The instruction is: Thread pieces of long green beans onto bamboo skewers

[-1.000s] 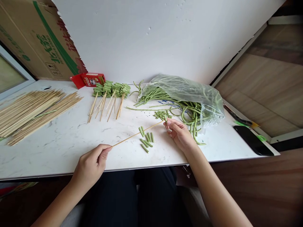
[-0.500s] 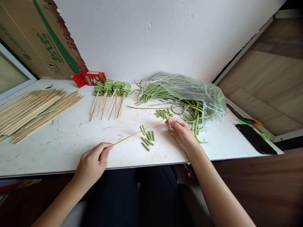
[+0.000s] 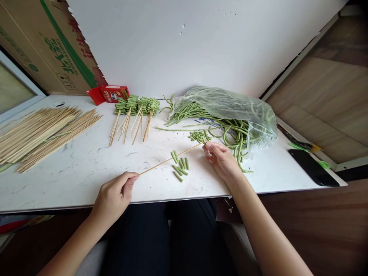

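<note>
My left hand [image 3: 115, 195] pinches the near end of a thin bamboo skewer [image 3: 161, 163] that slants up and right over the white table [image 3: 86, 172]. One or two short green bean pieces [image 3: 174, 156] sit threaded on its middle. My right hand [image 3: 221, 159] is closed at the skewer's far tip, its fingertips pinching a small bean piece there. Several cut bean pieces [image 3: 181, 168] lie loose just below the skewer, and a small heap of cut pieces [image 3: 198, 136] lies beyond the tip.
A clear plastic bag of long green beans [image 3: 227, 115] lies at the back right. Finished bean skewers [image 3: 135, 113] are piled at the back centre, bare skewers [image 3: 43, 132] on the left. A red box [image 3: 110, 93], a cardboard carton [image 3: 51, 50] and a black phone [image 3: 313, 172] stand around.
The view has shifted slightly, so everything sits a little higher. Both hands keep their grips on the skewer and the bean piece, with hardly any movement between them.
</note>
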Demonstrator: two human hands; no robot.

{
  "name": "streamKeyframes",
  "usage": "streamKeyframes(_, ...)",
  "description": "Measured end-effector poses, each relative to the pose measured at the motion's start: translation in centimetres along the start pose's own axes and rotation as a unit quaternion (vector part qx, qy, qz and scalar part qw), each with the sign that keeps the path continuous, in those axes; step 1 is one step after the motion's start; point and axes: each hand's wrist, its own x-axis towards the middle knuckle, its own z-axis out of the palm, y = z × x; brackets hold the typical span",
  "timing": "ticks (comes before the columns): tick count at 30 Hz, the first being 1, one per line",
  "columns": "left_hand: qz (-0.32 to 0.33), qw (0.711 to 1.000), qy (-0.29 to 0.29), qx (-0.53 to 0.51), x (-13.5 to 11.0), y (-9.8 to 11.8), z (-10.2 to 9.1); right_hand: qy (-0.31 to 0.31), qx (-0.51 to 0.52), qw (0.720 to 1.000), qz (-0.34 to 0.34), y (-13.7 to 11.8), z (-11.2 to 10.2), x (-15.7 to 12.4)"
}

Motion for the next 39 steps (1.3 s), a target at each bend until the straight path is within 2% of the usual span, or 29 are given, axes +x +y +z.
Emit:
streamKeyframes(22, 0.004, 1.0, 0.002, -0.006, 0.1, 0.1, 0.0, 0.028, -0.043, 0.998, -0.04, 0.3, -0.1, 0.2)
streamKeyframes(30, -0.018, 1.0, -0.002, -0.01, 0.1, 0.1, -0.1, 0.007, -0.039, 0.998, -0.041, -0.6, 0.7, -0.4)
streamKeyframes(39, -0.022, 1.0, 0.001, -0.016, 0.0, 0.1, -0.1, 0.005, -0.032, 0.998, -0.052, -0.2, 1.2, -0.5)
